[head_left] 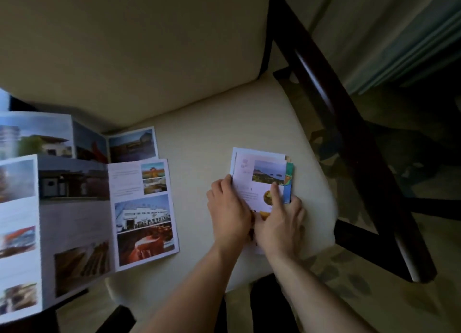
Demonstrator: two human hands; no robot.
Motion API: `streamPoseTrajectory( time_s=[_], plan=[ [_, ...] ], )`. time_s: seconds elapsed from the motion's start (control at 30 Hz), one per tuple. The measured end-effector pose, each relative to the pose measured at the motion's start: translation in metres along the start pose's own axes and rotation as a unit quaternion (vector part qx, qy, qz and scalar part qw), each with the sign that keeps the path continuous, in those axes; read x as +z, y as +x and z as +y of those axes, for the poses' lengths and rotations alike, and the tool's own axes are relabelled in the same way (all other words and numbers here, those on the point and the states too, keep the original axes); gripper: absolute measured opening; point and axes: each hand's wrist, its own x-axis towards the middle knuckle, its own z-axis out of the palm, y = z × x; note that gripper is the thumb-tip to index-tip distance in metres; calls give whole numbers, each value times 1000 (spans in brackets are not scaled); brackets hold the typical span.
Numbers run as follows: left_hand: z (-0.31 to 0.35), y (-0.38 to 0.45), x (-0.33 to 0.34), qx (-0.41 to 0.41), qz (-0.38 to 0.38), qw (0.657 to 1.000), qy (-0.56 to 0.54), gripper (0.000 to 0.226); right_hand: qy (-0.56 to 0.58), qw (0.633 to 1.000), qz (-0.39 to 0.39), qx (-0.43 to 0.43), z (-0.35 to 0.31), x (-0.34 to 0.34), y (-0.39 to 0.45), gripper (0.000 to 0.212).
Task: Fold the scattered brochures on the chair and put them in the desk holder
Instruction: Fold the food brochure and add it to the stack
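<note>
A: How far along is the folding?

B: Partway, I'd judge. Well left of the hands, two brochures lie unfolded on the chair [212, 113] seat: the far spread [74, 140] behind, and the near spread [82, 220] overlapping its front edge, panels standing up along their creases. Neither is touched.

A: And at the hands?

B: The folded stack [264, 173] sits on the seat's right part. The left hand [228, 211] lies on its left edge, fingers curled onto the paper. The right hand [279, 223] covers the near right corner, its forefinger stretched out and pressing the top sheet flat. The two hands touch each other at the stack's near end. It looks like creasing or squaring up a brochure on top of ones already folded; coloured edges peek out on the stack's right side.

A: What's left?

B: Both spreads to fold, then everything into the holder. No holder or table is in view.

A: Any writing legible?

B: No. There are text blocks on the near spread and on the top sheet, and a small square mark, maybe a code, but all too blurred to read. No brand shows.
</note>
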Motion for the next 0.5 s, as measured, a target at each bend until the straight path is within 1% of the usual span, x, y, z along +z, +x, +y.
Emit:
streamPoseTrajectory(
  time_s=[0.07,0.13,0.2,0.23,0.3,0.37,0.4,0.43,0.5],
  plan=[
    [1,-3,-2,-6,-8,1000,-1,55,-16,1000,-10,-11,2,-2,1,82],
    [2,-3,-15,-14,-27,999,-14,52,2,1000,-19,-4,-1,-7,-1,82],
    [3,-3,-39,-23,-36,998,-46,52,16,1000,0,-12,-11,-18,-6,87],
    [3,-3,-55,-32,-28,997,-65,53,10,999,17,-26,-21,-25,-9,91],
    [2,-2,-97,-38,18,995,-91,52,-3,996,47,-75,-51,-40,-15,95],
    [-2,-2,-149,-20,78,993,-85,47,8,990,41,-133,-93,-51,-28,89],
    [-5,-3,-179,-5,113,991,-77,45,31,987,12,-159,-116,-53,-38,81],
    [-11,-5,-211,11,155,986,-65,44,68,981,-36,-180,-139,-54,-50,71],
    [-30,-14,-273,29,251,967,-40,42,130,961,-145,-194,-184,-53,-81,53]
  ],
)
